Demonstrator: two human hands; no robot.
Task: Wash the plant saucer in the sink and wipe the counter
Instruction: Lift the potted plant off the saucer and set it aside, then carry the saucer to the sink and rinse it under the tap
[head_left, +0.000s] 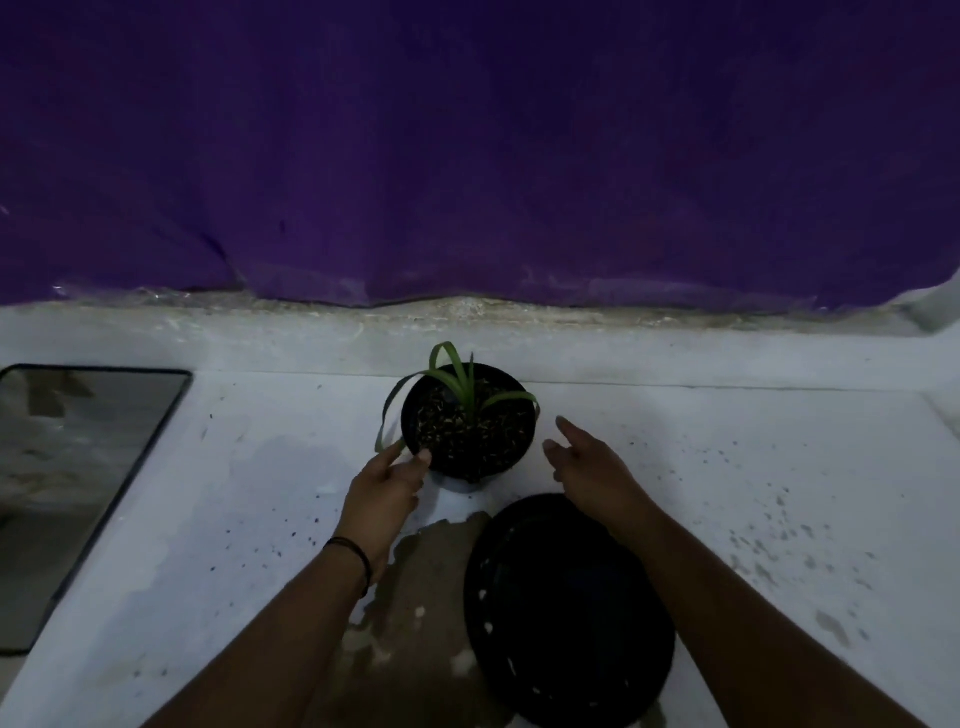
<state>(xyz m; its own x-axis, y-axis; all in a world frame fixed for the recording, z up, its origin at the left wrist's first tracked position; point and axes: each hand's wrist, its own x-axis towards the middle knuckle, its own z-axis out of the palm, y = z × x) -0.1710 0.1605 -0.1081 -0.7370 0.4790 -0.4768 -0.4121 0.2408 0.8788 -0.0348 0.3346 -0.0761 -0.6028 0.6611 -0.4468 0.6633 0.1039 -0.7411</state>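
Two hands at potted plant (469, 422): left hand (387, 483) pinches rim, right hand (587, 465) spread, empty. Plant saucer (566, 608) lies under right forearm, nearer that hand.

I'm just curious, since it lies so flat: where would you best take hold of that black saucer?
Probably at the rim of the saucer, from the near-right edge. It lies flat on the counter, so only its raised lip offers purchase, and the right hand hovers past its far edge.
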